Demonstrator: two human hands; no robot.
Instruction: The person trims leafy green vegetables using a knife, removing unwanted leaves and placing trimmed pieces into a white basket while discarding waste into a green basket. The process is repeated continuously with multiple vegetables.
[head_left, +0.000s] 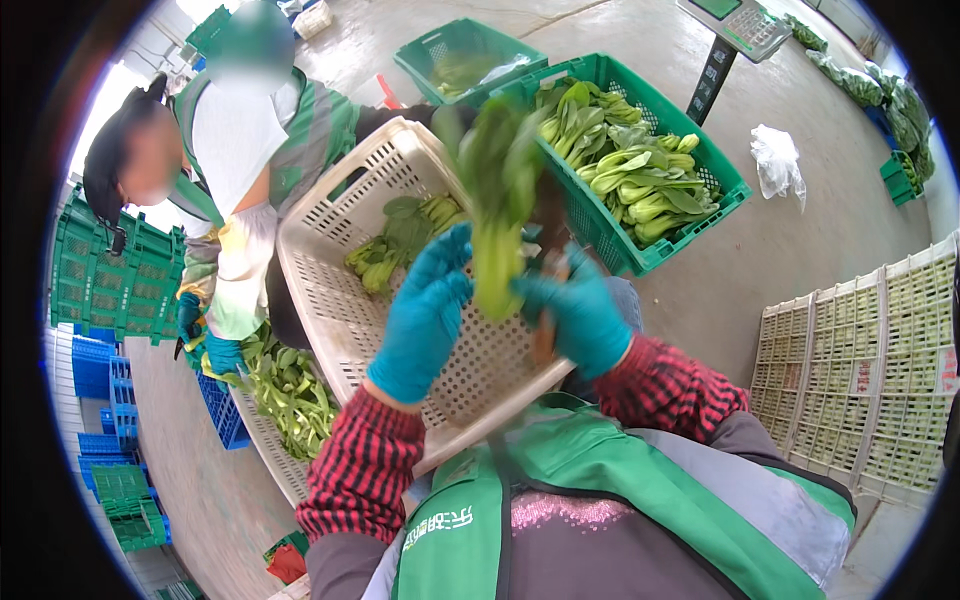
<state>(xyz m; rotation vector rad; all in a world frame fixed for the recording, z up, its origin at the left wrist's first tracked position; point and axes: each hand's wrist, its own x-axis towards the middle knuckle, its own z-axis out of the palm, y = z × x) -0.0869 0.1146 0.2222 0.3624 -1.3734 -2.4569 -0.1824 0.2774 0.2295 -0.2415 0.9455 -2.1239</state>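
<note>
A head of bok choy (495, 202), blurred by motion, stands upright between my two gloved hands above a white perforated plastic crate (330, 277). My left hand (427, 315), in a teal glove, is at its left side with curved fingers; whether it touches the stem cannot be told. My right hand (577, 315) has its fingertips at the stem base, and a brown, blurred tool-like thing (545, 337) shows by that palm. Several bok choy heads (409, 232) lie in the crate's far part. Beyond my right hand, a green plastic crate (637, 262) holds many more heads.
Two people (142, 150) (255, 112) are at the left, one with gloved hands over a crate of loose leaves (289, 390). Another green crate (480, 37) and a digital scale (739, 26) stand beyond. A tall white crate (855, 375) is at right; a plastic bag (778, 161) lies on the floor.
</note>
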